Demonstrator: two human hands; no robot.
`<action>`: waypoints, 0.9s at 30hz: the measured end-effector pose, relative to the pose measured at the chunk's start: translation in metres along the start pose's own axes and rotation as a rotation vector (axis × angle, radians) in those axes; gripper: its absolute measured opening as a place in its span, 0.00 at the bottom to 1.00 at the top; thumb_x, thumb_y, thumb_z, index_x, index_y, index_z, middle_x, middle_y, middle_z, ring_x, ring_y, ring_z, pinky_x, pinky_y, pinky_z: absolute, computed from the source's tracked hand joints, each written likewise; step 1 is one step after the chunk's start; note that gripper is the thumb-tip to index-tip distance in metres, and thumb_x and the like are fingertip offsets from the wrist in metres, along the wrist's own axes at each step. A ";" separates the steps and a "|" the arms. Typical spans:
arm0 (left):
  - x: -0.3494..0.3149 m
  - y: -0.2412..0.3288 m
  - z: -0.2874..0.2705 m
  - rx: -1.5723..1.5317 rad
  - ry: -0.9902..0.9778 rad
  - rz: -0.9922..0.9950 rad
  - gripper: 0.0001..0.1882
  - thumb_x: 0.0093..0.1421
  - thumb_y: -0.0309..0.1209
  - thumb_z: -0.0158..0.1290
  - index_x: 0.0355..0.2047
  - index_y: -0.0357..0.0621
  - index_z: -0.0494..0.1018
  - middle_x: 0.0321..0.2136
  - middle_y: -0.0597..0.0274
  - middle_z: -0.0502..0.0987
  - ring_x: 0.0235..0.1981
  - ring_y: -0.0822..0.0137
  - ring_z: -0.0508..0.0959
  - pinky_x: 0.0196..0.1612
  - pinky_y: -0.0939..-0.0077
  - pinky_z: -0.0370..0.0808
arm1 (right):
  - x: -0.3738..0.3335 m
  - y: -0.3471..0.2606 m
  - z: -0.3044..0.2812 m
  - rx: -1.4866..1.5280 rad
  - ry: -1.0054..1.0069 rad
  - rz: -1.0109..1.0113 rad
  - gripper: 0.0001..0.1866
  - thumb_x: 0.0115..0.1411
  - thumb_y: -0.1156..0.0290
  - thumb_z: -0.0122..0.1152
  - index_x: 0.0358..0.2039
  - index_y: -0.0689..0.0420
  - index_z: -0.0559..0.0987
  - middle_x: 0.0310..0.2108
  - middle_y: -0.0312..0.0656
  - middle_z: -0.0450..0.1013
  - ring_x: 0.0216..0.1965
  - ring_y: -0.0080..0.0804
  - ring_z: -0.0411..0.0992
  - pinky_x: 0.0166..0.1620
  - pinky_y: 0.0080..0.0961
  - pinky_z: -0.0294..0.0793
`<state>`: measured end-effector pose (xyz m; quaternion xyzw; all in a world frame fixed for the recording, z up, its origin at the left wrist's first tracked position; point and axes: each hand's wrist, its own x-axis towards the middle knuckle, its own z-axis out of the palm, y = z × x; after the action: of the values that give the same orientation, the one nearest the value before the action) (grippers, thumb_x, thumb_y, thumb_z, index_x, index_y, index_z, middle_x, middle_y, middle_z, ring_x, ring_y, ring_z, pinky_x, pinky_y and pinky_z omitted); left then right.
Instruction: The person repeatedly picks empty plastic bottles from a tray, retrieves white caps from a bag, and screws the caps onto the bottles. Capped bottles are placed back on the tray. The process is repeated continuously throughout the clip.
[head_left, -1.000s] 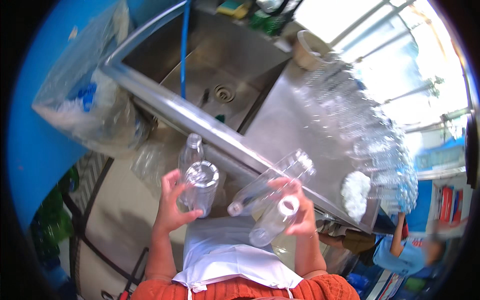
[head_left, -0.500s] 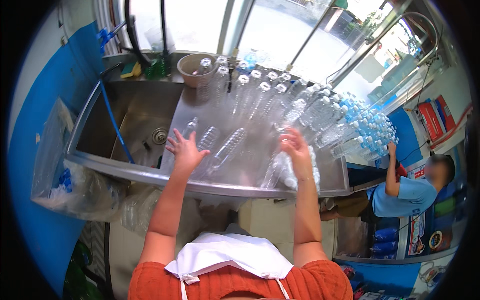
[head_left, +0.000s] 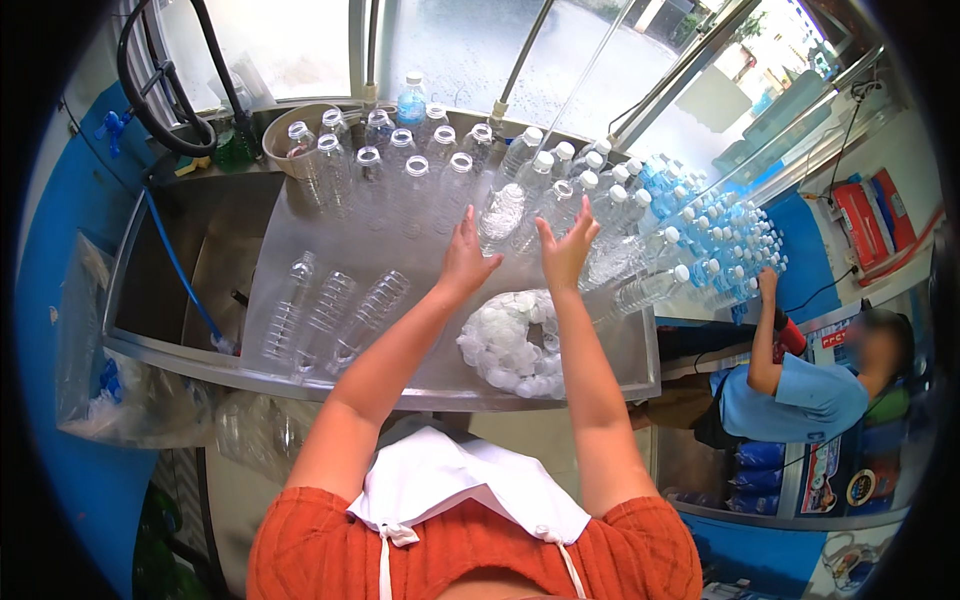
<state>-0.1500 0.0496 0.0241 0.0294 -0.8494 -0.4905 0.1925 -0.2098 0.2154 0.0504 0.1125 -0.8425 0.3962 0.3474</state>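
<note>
Over the steel counter both my hands reach forward, fingers apart. My left hand [head_left: 470,262] is beside a clear plastic bottle [head_left: 502,212] in the standing group. Whether it touches that bottle I cannot tell. My right hand [head_left: 567,252] spreads thumb and fingers in front of an uncapped clear bottle [head_left: 557,207], with no grip showing. Near my right wrist lies a ring-shaped heap of small white pieces [head_left: 490,345], perhaps bottle caps. Left of my left forearm, three clear bottles lie on their sides, the closest being a ribbed bottle [head_left: 370,318].
A steel sink [head_left: 195,185] with a blue hose [head_left: 180,265] is on the left. Uncapped bottles [head_left: 415,195] stand along the back beside a beige basin [head_left: 278,135]. White-capped bottles [head_left: 650,285] crowd the right, where a person in a blue shirt [head_left: 790,400] reaches toward them.
The view has shifted to the right. My left hand has left the lying bottles for the standing group. My right hand has moved forward from beside the white heap.
</note>
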 end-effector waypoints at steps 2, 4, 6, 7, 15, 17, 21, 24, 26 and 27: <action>0.006 -0.001 0.009 -0.016 -0.003 -0.027 0.52 0.46 0.33 0.67 0.65 0.40 0.47 0.58 0.39 0.62 0.59 0.44 0.65 0.60 0.60 0.64 | -0.028 -0.002 -0.035 -0.009 -0.097 -0.029 0.24 0.53 0.74 0.62 0.51 0.59 0.69 0.44 0.52 0.68 0.38 0.50 0.71 0.45 0.39 0.73; 0.013 -0.001 0.014 -0.039 0.000 -0.019 0.52 0.45 0.33 0.68 0.65 0.39 0.47 0.58 0.39 0.62 0.60 0.44 0.64 0.60 0.60 0.64 | -0.060 -0.002 -0.075 -0.244 -0.597 0.054 0.13 0.53 0.77 0.58 0.41 0.59 0.76 0.38 0.51 0.72 0.37 0.52 0.73 0.43 0.41 0.73; 0.020 0.000 0.021 -0.036 0.050 0.043 0.50 0.46 0.32 0.67 0.63 0.38 0.48 0.57 0.39 0.63 0.59 0.44 0.65 0.59 0.59 0.65 | -0.093 -0.001 -0.100 -0.345 -1.012 0.240 0.05 0.51 0.77 0.58 0.29 0.59 0.79 0.29 0.50 0.74 0.34 0.52 0.74 0.40 0.40 0.74; 0.021 0.000 0.024 -0.040 0.067 0.072 0.49 0.46 0.31 0.67 0.63 0.38 0.49 0.57 0.39 0.63 0.58 0.43 0.66 0.59 0.58 0.65 | -0.106 0.001 -0.105 -0.300 -0.952 0.149 0.04 0.51 0.77 0.58 0.28 0.58 0.79 0.28 0.49 0.74 0.33 0.52 0.74 0.39 0.41 0.74; 0.004 -0.010 0.014 -0.014 0.091 0.103 0.43 0.49 0.27 0.63 0.61 0.38 0.51 0.53 0.39 0.66 0.51 0.40 0.71 0.52 0.57 0.70 | -0.109 -0.001 -0.110 -0.366 -0.821 0.108 0.02 0.53 0.75 0.58 0.28 0.58 0.77 0.25 0.49 0.76 0.27 0.51 0.75 0.33 0.42 0.74; 0.005 -0.012 0.005 -0.028 0.038 0.112 0.42 0.49 0.27 0.63 0.60 0.35 0.52 0.53 0.38 0.67 0.52 0.41 0.71 0.53 0.57 0.70 | -0.094 -0.008 -0.107 -0.366 -0.639 0.068 0.03 0.54 0.76 0.57 0.30 0.59 0.76 0.23 0.48 0.75 0.25 0.49 0.75 0.30 0.40 0.74; 0.019 -0.005 -0.008 0.024 -0.091 0.077 0.42 0.47 0.27 0.64 0.59 0.30 0.55 0.52 0.37 0.68 0.53 0.43 0.71 0.54 0.59 0.70 | -0.056 -0.008 -0.048 0.130 -0.483 0.341 0.08 0.57 0.77 0.53 0.37 0.61 0.76 0.24 0.44 0.75 0.19 0.33 0.74 0.23 0.30 0.71; 0.026 0.006 -0.018 0.083 -0.204 0.018 0.42 0.47 0.28 0.64 0.60 0.28 0.56 0.52 0.34 0.68 0.54 0.44 0.71 0.55 0.62 0.69 | -0.035 -0.005 0.023 0.502 -0.632 0.860 0.09 0.60 0.75 0.51 0.39 0.62 0.76 0.30 0.40 0.75 0.23 0.23 0.73 0.24 0.21 0.71; 0.026 0.012 -0.030 0.070 -0.240 0.022 0.43 0.47 0.29 0.63 0.61 0.28 0.56 0.52 0.33 0.68 0.54 0.45 0.71 0.55 0.63 0.69 | -0.031 -0.009 0.060 0.747 -0.567 1.053 0.10 0.62 0.75 0.48 0.41 0.62 0.75 0.31 0.40 0.74 0.25 0.23 0.73 0.26 0.20 0.72; 0.024 0.015 -0.038 0.046 -0.229 0.056 0.43 0.47 0.29 0.63 0.60 0.28 0.56 0.52 0.34 0.69 0.53 0.45 0.72 0.54 0.62 0.69 | -0.028 -0.012 0.073 0.801 -0.499 1.199 0.10 0.63 0.75 0.47 0.42 0.62 0.75 0.32 0.40 0.73 0.26 0.23 0.73 0.26 0.20 0.72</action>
<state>-0.1563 0.0206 0.0611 -0.0461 -0.8772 -0.4657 0.1072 -0.2203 0.1510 0.0064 -0.1607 -0.6047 0.7552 -0.1954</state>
